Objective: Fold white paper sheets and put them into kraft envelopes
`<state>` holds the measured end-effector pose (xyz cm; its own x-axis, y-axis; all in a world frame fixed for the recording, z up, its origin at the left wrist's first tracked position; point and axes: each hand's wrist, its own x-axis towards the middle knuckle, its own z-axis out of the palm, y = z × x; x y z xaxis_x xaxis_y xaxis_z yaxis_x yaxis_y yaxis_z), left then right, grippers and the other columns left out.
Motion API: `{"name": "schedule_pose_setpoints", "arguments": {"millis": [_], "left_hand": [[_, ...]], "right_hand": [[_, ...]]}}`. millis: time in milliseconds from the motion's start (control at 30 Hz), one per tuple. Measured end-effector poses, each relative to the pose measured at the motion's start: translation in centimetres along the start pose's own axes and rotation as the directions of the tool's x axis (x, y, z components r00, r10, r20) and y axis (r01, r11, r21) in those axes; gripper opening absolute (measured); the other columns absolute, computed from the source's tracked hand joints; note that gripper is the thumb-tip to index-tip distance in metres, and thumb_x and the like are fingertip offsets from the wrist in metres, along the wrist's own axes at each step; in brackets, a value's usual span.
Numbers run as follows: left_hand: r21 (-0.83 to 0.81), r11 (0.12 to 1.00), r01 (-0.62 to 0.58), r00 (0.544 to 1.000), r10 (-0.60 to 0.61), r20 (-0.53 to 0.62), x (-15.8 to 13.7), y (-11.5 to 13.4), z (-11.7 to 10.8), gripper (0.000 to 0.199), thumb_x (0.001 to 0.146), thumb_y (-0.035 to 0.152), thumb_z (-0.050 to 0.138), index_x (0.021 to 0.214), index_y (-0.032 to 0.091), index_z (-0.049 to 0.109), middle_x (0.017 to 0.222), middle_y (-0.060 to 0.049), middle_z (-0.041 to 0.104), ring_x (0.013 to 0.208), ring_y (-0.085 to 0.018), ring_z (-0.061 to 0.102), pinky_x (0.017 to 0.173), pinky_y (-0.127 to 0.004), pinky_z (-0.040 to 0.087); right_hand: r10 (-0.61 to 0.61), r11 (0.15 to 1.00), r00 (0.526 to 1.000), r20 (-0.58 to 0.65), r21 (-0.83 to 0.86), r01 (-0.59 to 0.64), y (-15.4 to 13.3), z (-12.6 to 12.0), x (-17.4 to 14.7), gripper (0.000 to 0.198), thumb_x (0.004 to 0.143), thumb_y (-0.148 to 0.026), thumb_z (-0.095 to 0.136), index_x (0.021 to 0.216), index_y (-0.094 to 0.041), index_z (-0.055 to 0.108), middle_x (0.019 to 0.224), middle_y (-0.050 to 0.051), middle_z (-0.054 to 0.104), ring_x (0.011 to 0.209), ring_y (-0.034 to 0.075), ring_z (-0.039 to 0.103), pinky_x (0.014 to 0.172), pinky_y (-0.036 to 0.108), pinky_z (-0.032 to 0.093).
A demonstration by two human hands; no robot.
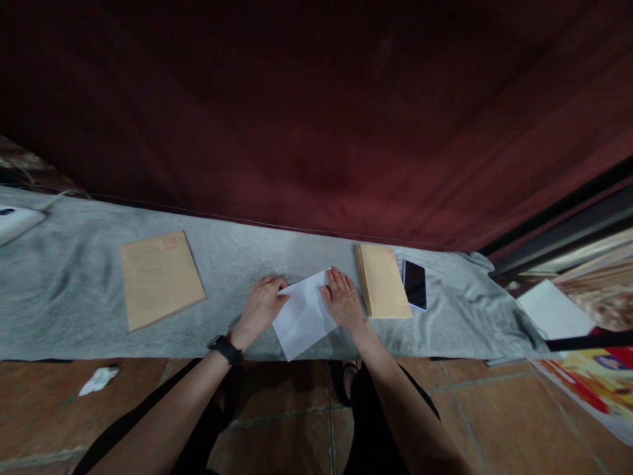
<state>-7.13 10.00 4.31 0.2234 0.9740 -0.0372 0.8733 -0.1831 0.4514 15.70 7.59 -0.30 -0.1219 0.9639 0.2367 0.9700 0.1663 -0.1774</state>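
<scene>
A white sheet of paper (302, 318), apparently folded, lies at an angle near the front edge of the grey cloth. My left hand (263, 302) is at its upper left corner, fingers curled and thumb on the paper's edge, closed on that corner. Flat on the sheet's right side rests my right hand (343, 298), its fingers stretched out towards the upper right corner. Just right of this hand is a stack of brown envelopes (386, 282). Another brown envelope or thin pile of them (161, 280), with a red printed mark in one corner, lies farther left.
A phone (415, 285) lies right of the envelope stack. The grey cloth (237, 254) covers a long narrow surface, with a dark red curtain (306, 145) behind it. A white device (17, 223) sits at far left. Crumpled white tissue (99, 380) lies on the tiled floor.
</scene>
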Motion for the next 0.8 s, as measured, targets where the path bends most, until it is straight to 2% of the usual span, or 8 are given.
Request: {"name": "schedule_pose_setpoints", "arguments": {"millis": [133, 233, 333, 400, 467, 600, 700, 800], "left_hand": [[-0.234, 0.967, 0.098, 0.994, -0.084, 0.071, -0.1, -0.8, -0.3, 0.009, 0.081, 0.024, 0.058, 0.074, 0.023, 0.063, 0.064, 0.001, 0.06, 0.063, -0.019, 0.056, 0.062, -0.029, 0.038], [-0.489, 0.866, 0.106, 0.986, -0.156, -0.064, -0.4, -1.6, -0.5, 0.009, 0.076, 0.025, 0.058, 0.067, 0.024, 0.058, 0.056, 0.004, 0.052, 0.056, -0.016, 0.049, 0.056, -0.027, 0.034], [-0.702, 0.702, 0.12, 0.943, -0.302, -0.14, -0.9, -1.9, -0.8, 0.007, 0.071, 0.027, 0.059, 0.066, 0.024, 0.057, 0.055, 0.004, 0.051, 0.056, -0.015, 0.048, 0.052, -0.025, 0.035], [-0.817, 0.552, 0.166, 0.922, -0.38, -0.07, -1.2, -1.8, -0.9, 0.005, 0.067, 0.027, 0.061, 0.068, 0.023, 0.057, 0.058, 0.004, 0.055, 0.057, -0.015, 0.052, 0.051, -0.023, 0.038], [-0.902, 0.362, 0.237, 0.909, -0.41, 0.075, -1.5, -1.4, -0.8, 0.01, 0.064, 0.024, 0.063, 0.073, 0.022, 0.059, 0.065, 0.003, 0.061, 0.061, -0.015, 0.058, 0.053, -0.023, 0.044], [-0.928, 0.02, 0.372, 0.871, -0.354, 0.341, -2.2, 0.3, 0.4, 0.026, 0.059, 0.013, 0.065, 0.085, 0.019, 0.062, 0.078, -0.002, 0.071, 0.067, -0.016, 0.067, 0.065, -0.029, 0.056], [-0.91, -0.108, 0.401, 0.858, -0.303, 0.414, -2.8, 1.5, 1.4, 0.037, 0.058, 0.007, 0.067, 0.093, 0.018, 0.062, 0.089, -0.004, 0.074, 0.075, -0.018, 0.072, 0.075, -0.035, 0.06], [-0.898, -0.146, 0.415, 0.854, -0.279, 0.44, -3.2, 1.9, 1.9, 0.044, 0.056, 0.004, 0.069, 0.098, 0.017, 0.063, 0.093, -0.006, 0.076, 0.078, -0.02, 0.074, 0.076, -0.035, 0.061]], "right_hand": [[0.028, 0.998, 1.0, 0.001, 0.051, -0.028, 0.5, -0.4, 0.3, 0.053, 0.106, -0.036, 0.036, 0.151, -0.01, 0.043, 0.157, 0.016, 0.042, 0.147, 0.027, 0.038, 0.12, 0.046, 0.032], [0.054, 0.993, 0.997, -0.048, 0.111, -0.048, 1.1, -0.9, 0.6, 0.055, 0.105, -0.035, 0.035, 0.153, -0.008, 0.039, 0.159, 0.018, 0.039, 0.15, 0.027, 0.032, 0.12, 0.047, 0.032], [0.072, 0.98, 0.992, -0.105, 0.195, -0.05, 1.4, -1.5, 1.0, 0.058, 0.106, -0.037, 0.033, 0.156, -0.008, 0.032, 0.161, 0.018, 0.035, 0.151, 0.027, 0.028, 0.121, 0.05, 0.032], [0.117, 0.957, 0.987, -0.107, 0.278, -0.083, 1.3, -1.7, 1.2, 0.059, 0.106, -0.04, 0.03, 0.158, -0.011, 0.028, 0.16, 0.017, 0.038, 0.15, 0.026, 0.032, 0.12, 0.049, 0.034], [0.173, 0.918, 0.982, -0.074, 0.373, -0.134, 1.0, -1.7, 1.3, 0.059, 0.107, -0.043, 0.029, 0.158, -0.013, 0.03, 0.156, 0.016, 0.045, 0.146, 0.025, 0.04, 0.117, 0.046, 0.038], [0.211, 0.829, 0.977, 0.004, 0.529, -0.181, 0.1, -0.8, 1.3, 0.056, 0.105, -0.044, 0.035, 0.154, -0.018, 0.039, 0.142, 0.014, 0.061, 0.129, 0.026, 0.059, 0.108, 0.042, 0.048], [0.219, 0.781, 0.975, 0.033, 0.593, -0.196, -0.1, 0.0, 1.4, 0.057, 0.1, -0.04, 0.045, 0.152, -0.019, 0.042, 0.131, 0.013, 0.068, 0.113, 0.026, 0.068, 0.098, 0.041, 0.054], [0.246, 0.765, 0.968, 0.043, 0.606, -0.221, 0.4, 0.6, 1.6, 0.056, 0.094, -0.031, 0.05, 0.149, -0.016, 0.047, 0.115, 0.012, 0.073, 0.094, 0.023, 0.071, 0.087, 0.037, 0.057]]}}
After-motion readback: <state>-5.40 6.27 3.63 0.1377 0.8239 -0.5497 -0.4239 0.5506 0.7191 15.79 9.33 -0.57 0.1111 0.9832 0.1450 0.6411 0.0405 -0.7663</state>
